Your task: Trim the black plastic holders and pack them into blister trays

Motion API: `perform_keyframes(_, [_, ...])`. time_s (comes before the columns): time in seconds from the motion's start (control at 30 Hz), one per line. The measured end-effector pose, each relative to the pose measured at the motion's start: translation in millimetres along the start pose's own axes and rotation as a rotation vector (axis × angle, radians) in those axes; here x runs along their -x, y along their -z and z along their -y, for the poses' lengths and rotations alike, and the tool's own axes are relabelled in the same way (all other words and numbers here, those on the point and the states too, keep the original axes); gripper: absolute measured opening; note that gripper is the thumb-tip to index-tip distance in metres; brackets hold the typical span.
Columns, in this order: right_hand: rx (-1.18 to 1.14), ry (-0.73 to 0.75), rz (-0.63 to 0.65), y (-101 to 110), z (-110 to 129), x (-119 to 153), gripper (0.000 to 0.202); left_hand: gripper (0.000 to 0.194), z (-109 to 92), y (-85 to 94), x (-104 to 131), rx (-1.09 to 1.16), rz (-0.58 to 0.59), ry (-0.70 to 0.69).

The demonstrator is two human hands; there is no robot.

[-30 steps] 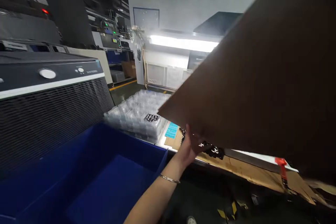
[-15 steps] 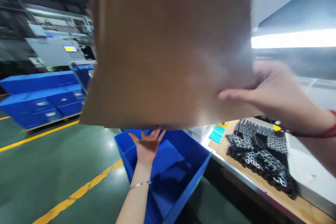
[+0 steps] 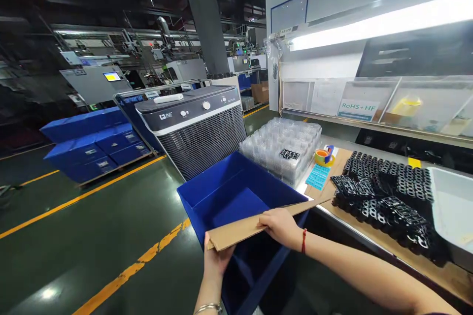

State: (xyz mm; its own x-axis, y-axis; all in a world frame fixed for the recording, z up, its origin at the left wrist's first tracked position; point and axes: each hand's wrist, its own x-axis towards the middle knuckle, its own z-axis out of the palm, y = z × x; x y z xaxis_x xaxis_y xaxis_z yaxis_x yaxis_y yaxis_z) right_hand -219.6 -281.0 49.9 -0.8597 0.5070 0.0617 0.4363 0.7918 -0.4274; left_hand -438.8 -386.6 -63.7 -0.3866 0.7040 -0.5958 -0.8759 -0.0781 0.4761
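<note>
A sheet of brown cardboard (image 3: 236, 230), seen nearly edge-on, is held over the open blue box (image 3: 195, 226). My left hand (image 3: 218, 255) grips its left end from below, where the sheet shows a fold. My right hand (image 3: 281, 227) wraps over the upper edge near the middle, thumb on the near side. The sheet's far right end reaches the edge of the workbench (image 3: 342, 221). Inside the box a flat blue bottom shows behind the cardboard; the near part lies in shadow.
On the workbench lie piled black perforated parts (image 3: 384, 202), a white tray (image 3: 454, 202), tape rolls (image 3: 323, 155), a blue label sheet (image 3: 318, 177) and stacked clear trays (image 3: 284, 142). Behind the box stands a black air cooler (image 3: 195, 128). Blue boxes (image 3: 99, 142) are stacked at left.
The cardboard has come down from in front of my view and tilted nearly edge-on above the blue box. My left hand has gone from spread fingers to gripping its end.
</note>
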Motion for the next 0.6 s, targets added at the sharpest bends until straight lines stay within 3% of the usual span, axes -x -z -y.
perform_keyframes(0.07, [-0.013, 0.011, 0.020, -3.1, 5.0, 1.5, 0.011, 0.024, 1.1, 9.8, 1.0, -0.039, -0.058, -0.043])
perform_keyframes(0.13, [-0.054, 0.065, 0.028, 10.1, 11.5, 7.1, 0.007, 0.021, 0.1, 14.4, -0.1, -0.080, -0.087, -0.083])
perform_keyframes(0.27, [-0.150, 0.113, -0.125, 77.5, 21.7, 34.1, 0.018, 0.021, -4.2, 11.7, -5.8, -0.153, -0.082, -0.166])
perform_keyframes(0.43, [-0.152, -0.198, -0.658, 178.7, 23.4, 98.5, 0.036, 0.029, -9.1, -10.2, -18.3, -0.312, -0.009, -0.242])
perform_keyframes(0.53, [-0.103, -0.403, -1.036, 217.4, 22.8, 147.7, 0.050, 0.045, -10.3, -25.4, -24.0, -0.473, -0.003, -0.238])
perform_keyframes(0.6, [-0.095, -0.475, -1.265, 232.5, 20.6, 180.8, 0.049, 0.059, -10.7, -32.7, -24.8, -0.600, 0.002, -0.279])
